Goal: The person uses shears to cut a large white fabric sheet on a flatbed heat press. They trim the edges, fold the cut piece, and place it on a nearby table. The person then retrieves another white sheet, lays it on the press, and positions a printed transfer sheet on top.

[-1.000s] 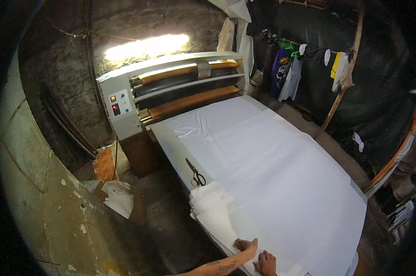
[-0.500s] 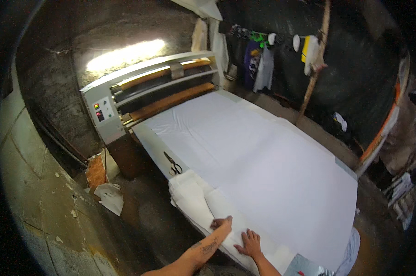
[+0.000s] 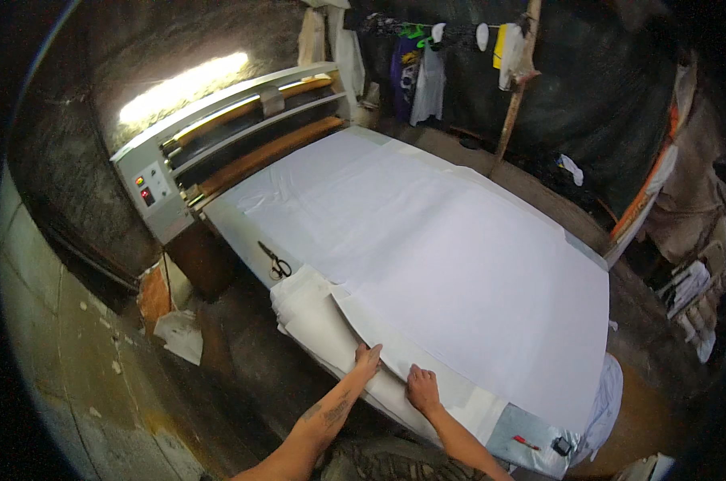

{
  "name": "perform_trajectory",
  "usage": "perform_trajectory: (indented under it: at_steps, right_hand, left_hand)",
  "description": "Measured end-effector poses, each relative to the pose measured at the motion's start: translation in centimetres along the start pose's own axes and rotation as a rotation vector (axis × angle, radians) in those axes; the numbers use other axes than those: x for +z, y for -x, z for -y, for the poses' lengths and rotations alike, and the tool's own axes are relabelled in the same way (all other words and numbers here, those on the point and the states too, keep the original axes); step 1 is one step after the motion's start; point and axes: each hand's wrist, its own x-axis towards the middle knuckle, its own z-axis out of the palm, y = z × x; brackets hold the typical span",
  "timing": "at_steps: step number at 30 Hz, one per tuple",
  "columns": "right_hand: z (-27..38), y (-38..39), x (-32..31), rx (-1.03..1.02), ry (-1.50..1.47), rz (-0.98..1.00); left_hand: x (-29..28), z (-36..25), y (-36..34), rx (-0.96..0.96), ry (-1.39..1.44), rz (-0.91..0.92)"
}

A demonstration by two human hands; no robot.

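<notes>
A broad white sheet (image 3: pixel 459 264) covers most of the long table of a roller heat press. Its near strip, a stiffer off-white sheet (image 3: pixel 395 341), has its edge raised in a shallow curl. At that edge my left hand (image 3: pixel 369 359) is closed, pinching it. To the right, my right hand (image 3: pixel 421 387) has its fingers curled over the same edge; the fingertips are partly hidden. Below the raised edge lies a folded pile of off-white sheets (image 3: pixel 311 309) along the table's near side. Black-handled scissors (image 3: pixel 276 263) rest just beyond the pile.
The roller heat press (image 3: pixel 251 128) stands at the table's far left end. A red pen (image 3: pixel 526 442) and a small black object (image 3: pixel 561 446) lie on the near right corner. White cloth (image 3: pixel 608 409) hangs off the right end. A wooden pole (image 3: pixel 517 92) and hanging garments are behind.
The near sheet's edge has come up off the pile. My left hand stays at the edge, and my right hand has gone from lying flat to curled fingers. The view has shifted.
</notes>
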Motion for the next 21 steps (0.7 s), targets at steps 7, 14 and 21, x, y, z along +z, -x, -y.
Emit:
perform_trajectory:
  at_steps: [7, 14, 21]
  right_hand:
    - [5.5, -3.6, -2.6, -0.196, -0.254, 0.252]
    - [-0.3, 0.2, -9.3, -0.327, -0.735, 0.120]
    - [-3.3, 4.6, -3.5, -0.325, -0.570, -0.315]
  left_hand:
    - [-3.9, -2.0, 10.5, 0.225, 0.172, 0.079]
    - [-18.7, -21.8, 16.0, 0.366, 0.039, -0.128]
    - [-20.2, -40.2, 26.7, 0.843, -0.142, -0.323]
